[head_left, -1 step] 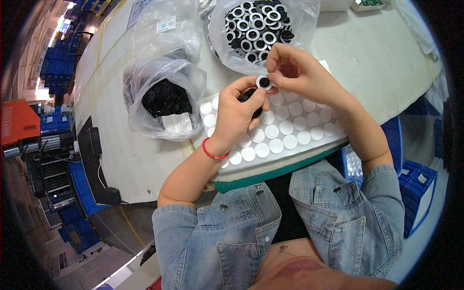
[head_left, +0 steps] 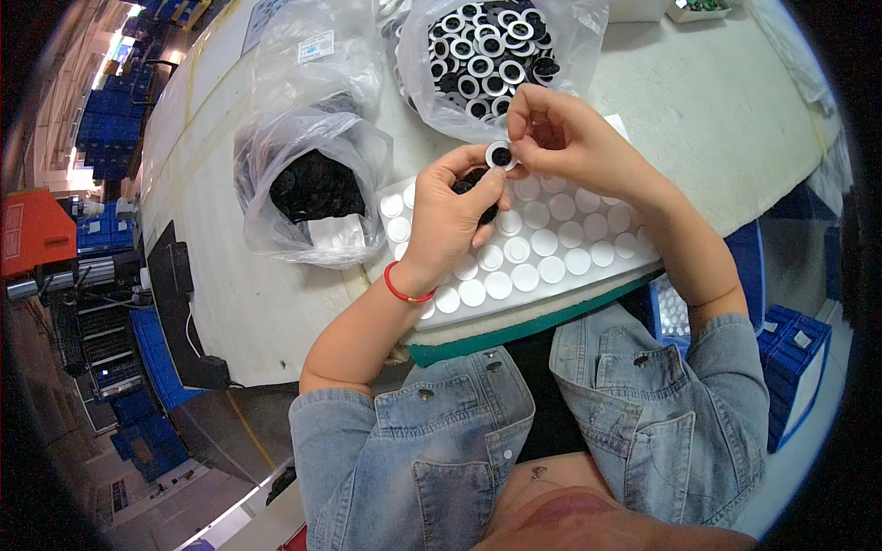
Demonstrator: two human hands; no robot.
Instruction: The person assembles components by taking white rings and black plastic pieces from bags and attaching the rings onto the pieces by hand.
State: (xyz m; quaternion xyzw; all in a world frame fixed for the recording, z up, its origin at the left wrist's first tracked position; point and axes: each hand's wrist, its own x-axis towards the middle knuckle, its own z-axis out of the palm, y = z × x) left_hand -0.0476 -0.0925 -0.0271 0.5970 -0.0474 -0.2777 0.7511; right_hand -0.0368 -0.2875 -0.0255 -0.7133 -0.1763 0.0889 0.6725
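My left hand (head_left: 448,219) and my right hand (head_left: 571,140) meet over a white sheet (head_left: 562,268) covered with rows of round white discs. Between the fingertips of both hands sits a small ring (head_left: 499,156), white on its face with a black centre. My left hand also cups several small black parts (head_left: 476,180) in its palm. A red band circles my left wrist.
A clear bag of black parts (head_left: 312,188) lies open left of the sheet. Behind it, another clear bag (head_left: 487,46) holds several white-faced black rings. The sheet rests on a green-edged pad (head_left: 514,332) at the table's front edge. Blue crates (head_left: 792,367) stand at the right.
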